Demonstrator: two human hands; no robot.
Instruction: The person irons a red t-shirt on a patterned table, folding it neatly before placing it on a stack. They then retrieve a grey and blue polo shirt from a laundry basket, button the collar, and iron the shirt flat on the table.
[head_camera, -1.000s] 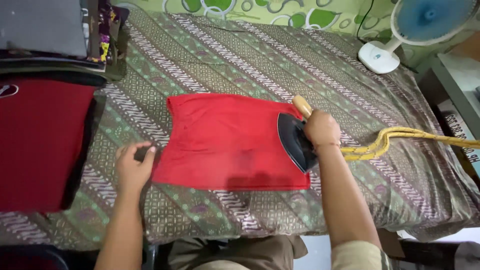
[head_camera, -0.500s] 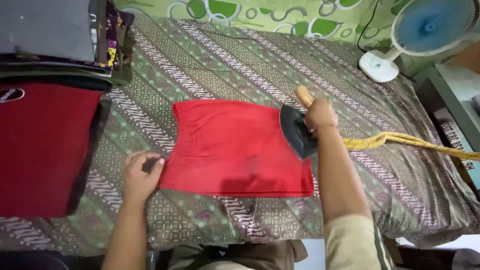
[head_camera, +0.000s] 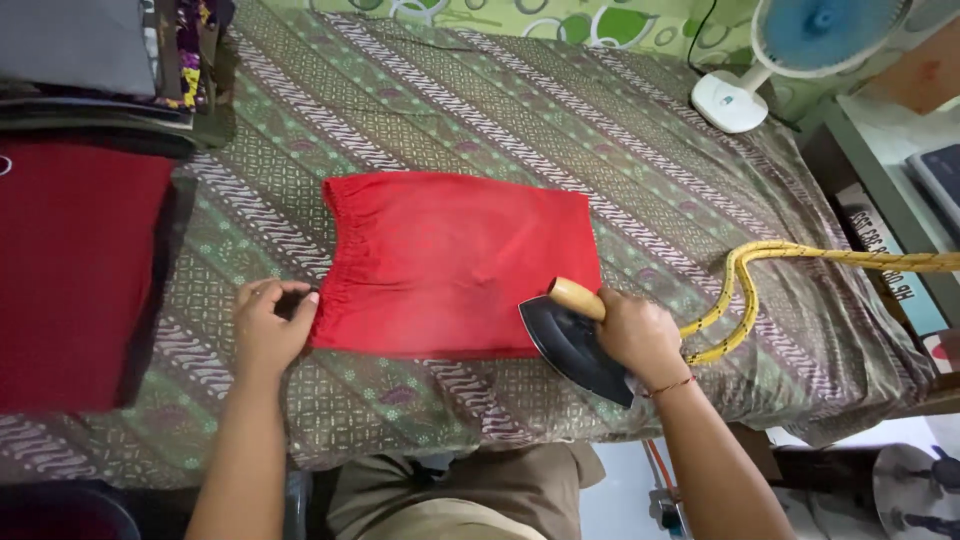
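Head view showed ironing: the right hand (head_camera: 640, 335) gripped the iron (head_camera: 575, 345) at the red shorts' (head_camera: 460, 265) five o'clock corner. Left hand (head_camera: 268, 325) fingers pinched the waistband at nine o'clock. Next, I think, a slow push across.

our arms are bare to the elbows, no sleeves showing. a thin red thread bracelet (head_camera: 668, 386) circles our right wrist, and we wear khaki-brown trousers (head_camera: 470, 495).
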